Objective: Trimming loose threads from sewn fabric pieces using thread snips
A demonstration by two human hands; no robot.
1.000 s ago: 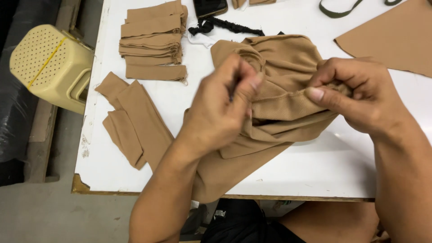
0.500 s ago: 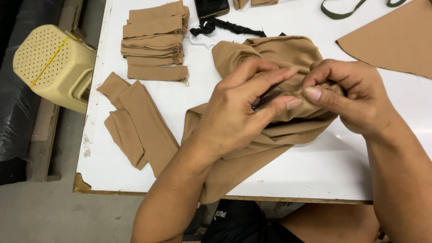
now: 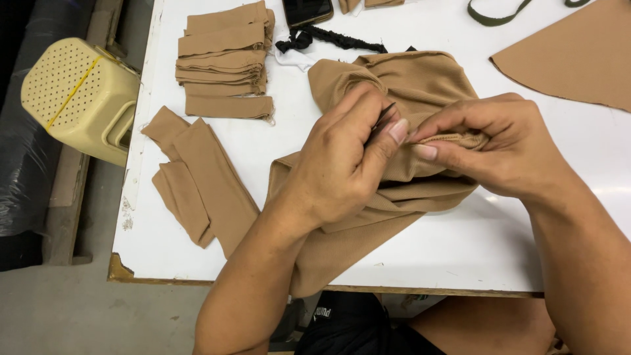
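Centre of the frame: the tan ribbed garment (image 3: pixel 420 85) lies bunched on the white worktop (image 3: pixel 460 250), hem hanging off the near edge. The right hand (image 3: pixel 506 151) has its grip pinched tight on a folded seam; the left hand (image 3: pixel 342 171) is closed round a thin dark tool at that seam. Soft, light, stretchy stuff, I'd judge, best held by the seam ridge.

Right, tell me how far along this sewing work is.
Looks done: a stack of folded tan strips on the white table. In hand: the left hand works a thin dark tool at a seam of the tan ribbed garment pinched by the right hand. Left: loose tan pieces.
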